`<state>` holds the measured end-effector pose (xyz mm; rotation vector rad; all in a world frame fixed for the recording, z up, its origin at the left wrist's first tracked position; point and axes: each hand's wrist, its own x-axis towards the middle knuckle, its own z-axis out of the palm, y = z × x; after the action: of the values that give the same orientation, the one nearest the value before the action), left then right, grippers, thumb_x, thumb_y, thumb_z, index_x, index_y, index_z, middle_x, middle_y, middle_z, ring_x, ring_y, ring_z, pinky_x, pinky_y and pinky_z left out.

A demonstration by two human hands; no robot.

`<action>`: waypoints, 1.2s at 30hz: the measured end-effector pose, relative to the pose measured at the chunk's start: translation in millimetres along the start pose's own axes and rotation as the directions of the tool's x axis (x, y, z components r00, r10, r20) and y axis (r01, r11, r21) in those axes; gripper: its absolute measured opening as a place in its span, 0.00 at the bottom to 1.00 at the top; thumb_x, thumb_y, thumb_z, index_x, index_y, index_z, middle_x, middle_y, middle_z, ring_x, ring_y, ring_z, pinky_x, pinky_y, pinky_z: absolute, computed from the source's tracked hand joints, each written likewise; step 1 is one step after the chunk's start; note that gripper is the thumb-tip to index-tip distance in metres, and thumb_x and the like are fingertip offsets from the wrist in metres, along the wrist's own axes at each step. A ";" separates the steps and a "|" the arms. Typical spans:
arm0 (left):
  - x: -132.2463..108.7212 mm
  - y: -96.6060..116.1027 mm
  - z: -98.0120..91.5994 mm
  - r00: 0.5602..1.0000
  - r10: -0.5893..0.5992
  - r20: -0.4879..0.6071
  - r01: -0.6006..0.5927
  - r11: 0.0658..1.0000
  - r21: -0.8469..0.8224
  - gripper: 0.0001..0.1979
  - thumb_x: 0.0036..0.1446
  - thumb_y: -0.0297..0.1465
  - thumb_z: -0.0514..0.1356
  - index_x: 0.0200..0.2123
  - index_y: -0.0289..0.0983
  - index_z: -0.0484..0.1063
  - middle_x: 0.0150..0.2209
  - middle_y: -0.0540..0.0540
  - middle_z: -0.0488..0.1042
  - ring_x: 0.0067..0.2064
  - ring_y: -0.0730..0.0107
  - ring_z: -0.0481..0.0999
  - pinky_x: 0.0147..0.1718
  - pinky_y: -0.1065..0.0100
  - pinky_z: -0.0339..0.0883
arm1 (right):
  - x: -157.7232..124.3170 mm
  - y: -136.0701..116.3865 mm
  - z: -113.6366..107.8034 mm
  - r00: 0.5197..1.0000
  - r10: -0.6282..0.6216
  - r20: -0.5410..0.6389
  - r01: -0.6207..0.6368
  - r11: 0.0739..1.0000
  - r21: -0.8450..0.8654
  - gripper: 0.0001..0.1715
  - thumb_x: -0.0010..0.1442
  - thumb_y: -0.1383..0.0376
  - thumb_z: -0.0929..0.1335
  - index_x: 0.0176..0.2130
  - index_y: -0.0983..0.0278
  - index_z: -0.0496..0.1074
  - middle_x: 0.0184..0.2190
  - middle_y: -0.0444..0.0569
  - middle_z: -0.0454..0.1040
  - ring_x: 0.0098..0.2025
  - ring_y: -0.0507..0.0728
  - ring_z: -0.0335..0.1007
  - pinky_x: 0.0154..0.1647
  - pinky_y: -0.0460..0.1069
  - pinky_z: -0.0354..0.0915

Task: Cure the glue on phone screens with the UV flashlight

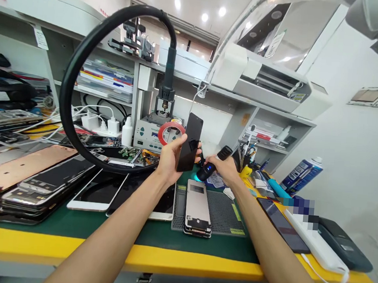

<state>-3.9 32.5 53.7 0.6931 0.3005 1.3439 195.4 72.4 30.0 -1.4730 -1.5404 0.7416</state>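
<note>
My left hand [170,157] grips a black phone screen panel [190,142], held upright above the bench with its dark face toward me. My right hand [223,167] is wrapped round a black cylindrical hand tool [212,163] with a blue light glowing near its lower end. The tool's tip points toward the panel's lower right edge, close to it. Below both hands lies a grey ribbed work mat [225,214] with a small stack of phone panels [198,210] on it, silver back up.
A big black hose loop [69,84] arches over the left bench. Stacks of phone panels and frames [35,181] cover the left side. A control unit [148,134] with red tape roll [172,131] stands behind. A dark phone [282,225], white power strip [312,242] and spray can [301,173] lie right.
</note>
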 end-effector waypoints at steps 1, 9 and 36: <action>0.1 0.4 -0.4 1.000 0.002 -0.005 -0.002 1.000 -0.005 0.16 0.58 0.38 0.62 0.40 0.30 0.78 0.40 0.36 0.82 0.36 0.58 0.83 0.31 0.64 0.78 | 4.3 -0.1 5.1 1.000 -0.001 0.020 0.002 1.000 -0.006 0.17 0.68 0.56 0.69 0.47 0.68 0.71 0.42 0.48 0.73 0.40 0.52 0.72 0.40 0.49 0.73; 2.7 6.1 -6.1 1.000 0.030 0.005 -0.030 0.999 -0.032 0.18 0.58 0.39 0.62 0.42 0.29 0.79 0.39 0.37 0.82 0.37 0.58 0.83 0.34 0.61 0.80 | 13.2 -5.0 13.4 0.969 -0.086 0.230 0.087 0.996 0.008 0.17 0.66 0.59 0.70 0.50 0.67 0.71 0.42 0.47 0.74 0.37 0.51 0.72 0.37 0.48 0.73; 4.0 4.4 -4.0 0.999 0.041 -0.023 -0.041 0.999 -0.003 0.17 0.58 0.40 0.62 0.37 0.30 0.78 0.39 0.36 0.82 0.35 0.59 0.83 0.32 0.63 0.79 | 13.2 13.6 1.2 0.913 -0.158 0.376 0.128 0.986 0.104 0.19 0.66 0.62 0.71 0.54 0.67 0.70 0.46 0.50 0.74 0.42 0.53 0.74 0.41 0.50 0.75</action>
<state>-8.7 37.7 54.0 0.6849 0.3036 1.3913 201.7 87.3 20.0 -1.1874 -1.8670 1.0345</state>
